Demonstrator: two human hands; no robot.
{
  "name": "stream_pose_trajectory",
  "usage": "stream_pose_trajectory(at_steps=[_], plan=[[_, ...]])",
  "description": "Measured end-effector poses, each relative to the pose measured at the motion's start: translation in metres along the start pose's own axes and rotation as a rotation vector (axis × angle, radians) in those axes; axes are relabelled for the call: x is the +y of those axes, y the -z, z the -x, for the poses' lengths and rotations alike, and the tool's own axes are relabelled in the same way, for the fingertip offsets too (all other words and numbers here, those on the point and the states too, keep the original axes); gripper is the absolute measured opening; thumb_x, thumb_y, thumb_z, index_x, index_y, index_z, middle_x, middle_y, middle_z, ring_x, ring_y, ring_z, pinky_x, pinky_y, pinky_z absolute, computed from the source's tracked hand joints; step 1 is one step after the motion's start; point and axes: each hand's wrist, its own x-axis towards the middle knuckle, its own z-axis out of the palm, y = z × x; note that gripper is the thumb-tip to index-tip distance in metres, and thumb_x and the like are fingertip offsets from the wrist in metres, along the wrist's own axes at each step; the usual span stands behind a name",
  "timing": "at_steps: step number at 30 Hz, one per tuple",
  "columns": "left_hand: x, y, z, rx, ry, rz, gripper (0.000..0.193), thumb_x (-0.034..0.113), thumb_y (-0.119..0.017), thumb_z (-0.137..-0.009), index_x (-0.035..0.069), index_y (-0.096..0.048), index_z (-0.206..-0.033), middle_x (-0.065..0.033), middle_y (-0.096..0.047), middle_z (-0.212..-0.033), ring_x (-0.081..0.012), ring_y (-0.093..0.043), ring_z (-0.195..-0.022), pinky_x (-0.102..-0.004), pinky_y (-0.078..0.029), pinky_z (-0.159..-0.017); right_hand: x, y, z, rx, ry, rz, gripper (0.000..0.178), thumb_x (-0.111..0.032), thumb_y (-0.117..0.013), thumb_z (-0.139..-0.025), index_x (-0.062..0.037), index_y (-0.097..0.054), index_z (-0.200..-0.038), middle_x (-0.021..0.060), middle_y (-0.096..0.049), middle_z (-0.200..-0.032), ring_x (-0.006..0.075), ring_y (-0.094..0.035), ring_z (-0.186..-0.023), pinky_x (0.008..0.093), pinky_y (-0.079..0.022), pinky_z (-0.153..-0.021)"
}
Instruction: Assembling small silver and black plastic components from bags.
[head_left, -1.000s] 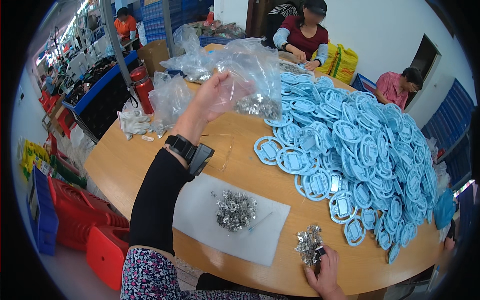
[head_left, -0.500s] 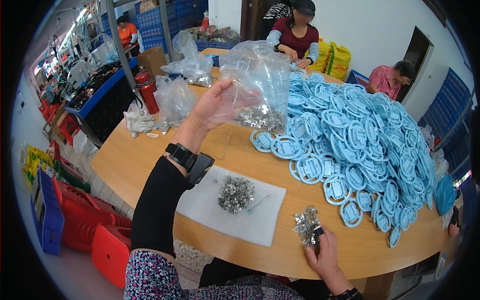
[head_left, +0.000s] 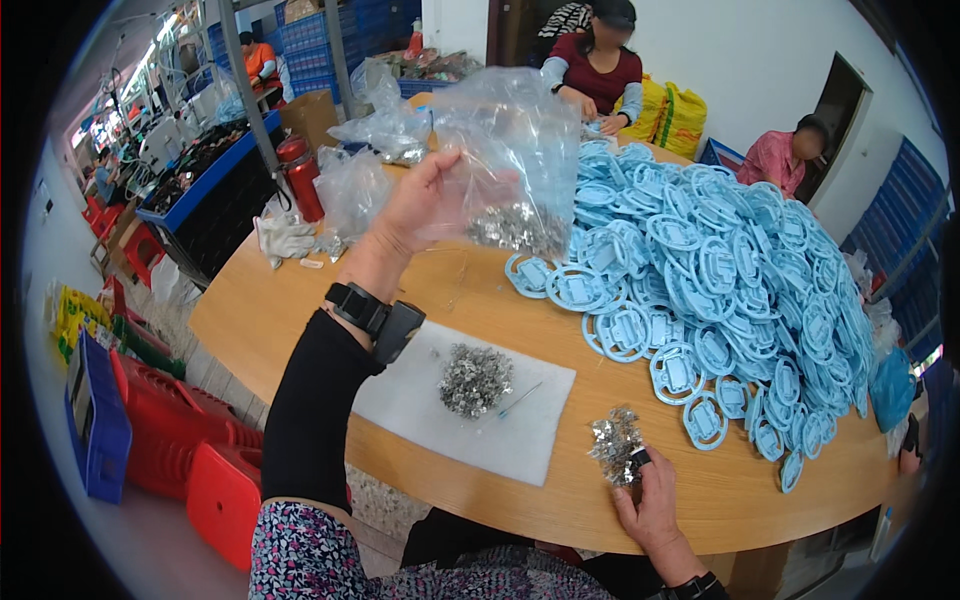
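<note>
My left hand [head_left: 420, 200] is raised over the table, gripping the upper side of a clear plastic bag [head_left: 510, 130]. Small shiny metal clips [head_left: 520, 228] lie in the bottom of that bag. At the table's front edge, my right hand [head_left: 655, 505] has its fingers closed on a small black piece [head_left: 639, 458]. A clump of metal clips [head_left: 614, 435] clusters against this black piece, above the fingertips. Another heap of metal clips [head_left: 475, 380] rests on a white foam sheet [head_left: 400, 400] between my arms, beside a thin tool [head_left: 520, 400].
Many light blue plastic rings [head_left: 720, 250] are piled high on the right of the wooden table [head_left: 300, 330]. More plastic bags [head_left: 352, 195], white gloves [head_left: 285, 237] and a red flask [head_left: 299, 175] stand at the left. A person [head_left: 600, 75] works across the table.
The view has shifted slightly. Both hands keep their holds, and the bag hangs in nearly the same place, tilted a little differently.
</note>
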Motion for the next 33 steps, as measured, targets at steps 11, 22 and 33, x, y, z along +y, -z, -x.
stream_pose_trajectory(at_steps=[11, 22, 33], plan=[[0.141, 0.028, 0.133, 0.358, -0.399, -0.392, 0.028, 0.026, -0.039, -0.103, 0.005, -0.056, -0.108, -0.0258, -0.058, -0.131, -0.0356, -0.056, -0.123, -0.0451, -0.042, -0.108, -0.007, -0.001, 0.007, -0.029, -0.025, -0.066, 0.058, -0.015, -0.061, -0.084, 0.0069, -0.041, -0.135, 0.0291, -0.044, -0.135, 0.0451, -0.044, -0.12, 0.0493, -0.035, -0.105], [0.108, 0.071, 0.231, 0.918, -0.271, -0.57, 0.022, 0.035, -0.045, -0.101, 0.015, -0.053, -0.102, -0.0199, -0.064, -0.125, -0.0316, -0.059, -0.117, -0.0412, -0.044, -0.098, -0.004, 0.001, 0.005, -0.022, 0.022, -0.011, 0.058, -0.017, -0.061, -0.086, 0.0071, -0.04, -0.136, 0.03, -0.041, -0.138, 0.0457, -0.042, -0.123, 0.0497, -0.033, -0.107], [0.038, 0.089, 0.025, 0.711, -0.407, -0.511, 0.03, 0.032, -0.043, -0.101, 0.008, -0.051, -0.118, -0.0151, -0.065, -0.115, -0.0248, -0.062, -0.107, -0.0419, -0.046, -0.095, 0.007, 0.004, 0.009, -0.024, -0.132, -0.019, 0.061, -0.028, -0.051, -0.096, 0.0068, -0.034, -0.144, 0.0296, -0.036, -0.146, 0.0459, -0.033, -0.136, 0.0509, -0.025, -0.114]])
